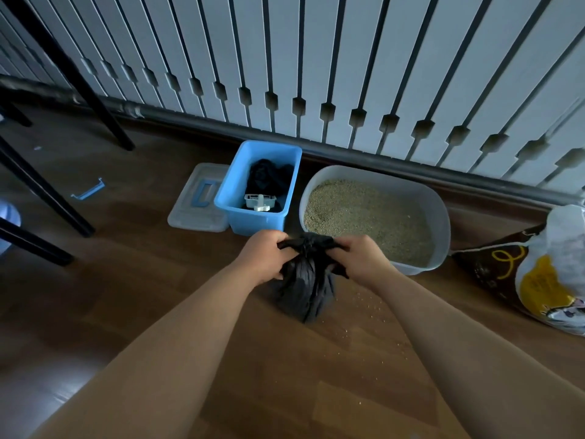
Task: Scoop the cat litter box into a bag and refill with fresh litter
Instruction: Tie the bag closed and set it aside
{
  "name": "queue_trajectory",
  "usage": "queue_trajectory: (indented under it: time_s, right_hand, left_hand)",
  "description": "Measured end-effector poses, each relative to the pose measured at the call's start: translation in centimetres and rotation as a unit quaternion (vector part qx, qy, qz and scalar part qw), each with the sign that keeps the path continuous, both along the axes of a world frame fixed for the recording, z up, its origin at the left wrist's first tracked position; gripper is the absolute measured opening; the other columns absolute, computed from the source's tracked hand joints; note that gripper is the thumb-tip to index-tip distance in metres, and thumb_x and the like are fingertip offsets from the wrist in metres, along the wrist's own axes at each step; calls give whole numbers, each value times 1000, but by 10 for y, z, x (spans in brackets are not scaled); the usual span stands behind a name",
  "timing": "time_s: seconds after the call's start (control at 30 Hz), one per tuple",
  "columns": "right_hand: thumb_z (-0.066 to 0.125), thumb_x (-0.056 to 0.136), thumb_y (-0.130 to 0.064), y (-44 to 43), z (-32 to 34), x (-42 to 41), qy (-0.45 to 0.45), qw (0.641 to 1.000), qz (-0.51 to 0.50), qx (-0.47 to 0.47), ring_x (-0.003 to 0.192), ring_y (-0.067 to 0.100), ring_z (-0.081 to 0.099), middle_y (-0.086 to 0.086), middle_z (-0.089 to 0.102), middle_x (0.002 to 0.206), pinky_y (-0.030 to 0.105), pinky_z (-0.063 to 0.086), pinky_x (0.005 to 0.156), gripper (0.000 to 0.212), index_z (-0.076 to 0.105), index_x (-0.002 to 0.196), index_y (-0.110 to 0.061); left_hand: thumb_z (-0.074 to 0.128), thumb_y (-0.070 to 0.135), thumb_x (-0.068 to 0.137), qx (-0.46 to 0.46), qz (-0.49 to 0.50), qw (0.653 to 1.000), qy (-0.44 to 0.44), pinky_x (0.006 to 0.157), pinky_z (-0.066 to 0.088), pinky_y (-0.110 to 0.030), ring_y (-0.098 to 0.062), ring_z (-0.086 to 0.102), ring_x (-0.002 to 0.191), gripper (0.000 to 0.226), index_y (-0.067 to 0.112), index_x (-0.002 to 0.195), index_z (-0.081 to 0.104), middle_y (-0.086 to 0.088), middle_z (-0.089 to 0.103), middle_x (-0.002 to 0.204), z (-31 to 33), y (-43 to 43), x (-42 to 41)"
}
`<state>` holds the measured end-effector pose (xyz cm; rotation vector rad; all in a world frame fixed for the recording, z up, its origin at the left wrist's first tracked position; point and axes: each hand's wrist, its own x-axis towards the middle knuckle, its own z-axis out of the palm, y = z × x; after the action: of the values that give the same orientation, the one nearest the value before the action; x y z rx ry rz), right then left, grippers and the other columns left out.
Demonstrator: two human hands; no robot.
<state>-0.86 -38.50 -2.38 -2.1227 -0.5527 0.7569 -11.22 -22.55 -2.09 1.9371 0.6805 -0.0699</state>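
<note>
Crinkled black plastic bag (305, 286) sits on the wooden floor (158, 312) before the oval grey litter box (440, 223); our left hand (264, 258) and right hand (356, 258) pinch its gathered neck.

Two bare forearms reach in from below; no sleeves, watch or rings show; left hand (264, 256) and right hand (356, 258) ungloved.
</note>
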Motion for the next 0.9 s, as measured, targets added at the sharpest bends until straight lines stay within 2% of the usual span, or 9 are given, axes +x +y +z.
queue_trajectory:
  time_s: [0.07, 0.13, 0.2, 0.27, 0.43, 0.53, 0.67, 0.8, 0.9]
  right_hand:
    - [55, 95, -7, 2, 10, 14, 63, 996, -34, 54, 58, 9, 65, 9, 71, 82, 13, 47, 51, 17, 70, 90, -10]
    - [54, 96, -6, 3, 18, 23, 97, 992, -53, 68, 56, 8, 60, 8, 67, 76, 16, 47, 52, 17, 70, 89, -9]
    - [53, 95, -6, 0, 26, 26, 114, 990, -58, 60, 55, 10, 56, 7, 63, 71, 19, 45, 54, 17, 69, 90, -7]
    - [53, 95, -5, -4, 40, 26, 136, 986, -72, 59, 56, 11, 53, 8, 62, 71, 22, 45, 56, 17, 70, 89, -8]
    - [53, 95, -6, -17, 98, 18, 167, 975, -129, 68, 53, 9, 50, 6, 61, 68, 28, 44, 59, 24, 72, 84, -15]
    - [53, 94, -6, -30, 154, 14, 188, 965, -166, 71, 52, 10, 49, 6, 60, 66, 31, 43, 59, 22, 71, 84, -12]
    - [54, 94, -8, -51, 238, 7, 192, 961, -188, 63, 52, 10, 48, 2, 56, 61, 30, 40, 57, 23, 70, 78, -14]
    - [54, 94, -9, -79, 322, 1, 203, 952, -219, 63, 54, 12, 47, 3, 55, 63, 32, 39, 59, 18, 69, 84, -6]
    - [53, 96, -10, -104, 389, 3, 211, 941, -252, 75, 55, 12, 49, 4, 58, 68, 30, 42, 60, 17, 69, 90, -8]
  left_hand:
    - [61, 15, 94, -69, 42, 997, -14, 65, 61, -34, -21, 68, 84, 8, 10, 98, 65, -9, 68, 94, 5, 1, 6]
    - [62, 12, 93, -102, 68, 992, -22, 65, 61, -32, -19, 68, 80, 4, 14, 91, 65, -8, 68, 91, 15, 1, 11]
    - [62, 12, 92, -101, 78, 992, -14, 68, 61, -33, -21, 69, 80, 7, 15, 88, 66, -10, 69, 91, 28, -2, 14]
    - [62, 12, 92, -101, 85, 991, -3, 70, 61, -35, -25, 70, 84, 5, 12, 92, 68, -12, 70, 95, 46, -4, 16]
    - [63, 12, 92, -98, 76, 992, 17, 72, 61, -35, -23, 71, 83, 5, 13, 94, 68, -10, 72, 95, 111, -16, 18]
    - [63, 12, 92, -102, 63, 992, 29, 73, 60, -37, -24, 71, 82, 6, 14, 93, 69, -10, 72, 93, 166, -29, 18]
    - [62, 14, 92, -119, 48, 991, 42, 69, 60, -30, -21, 70, 81, 9, 20, 87, 66, -9, 71, 92, 247, -55, 20]
    - [61, 16, 93, -125, 37, 990, 60, 69, 59, -28, -20, 70, 85, 8, 16, 97, 67, -8, 71, 95, 330, -79, 25]
    - [60, 16, 94, -119, 27, 991, 61, 64, 56, -23, -19, 68, 86, 12, 14, 102, 68, -6, 70, 95, 398, -101, 35]
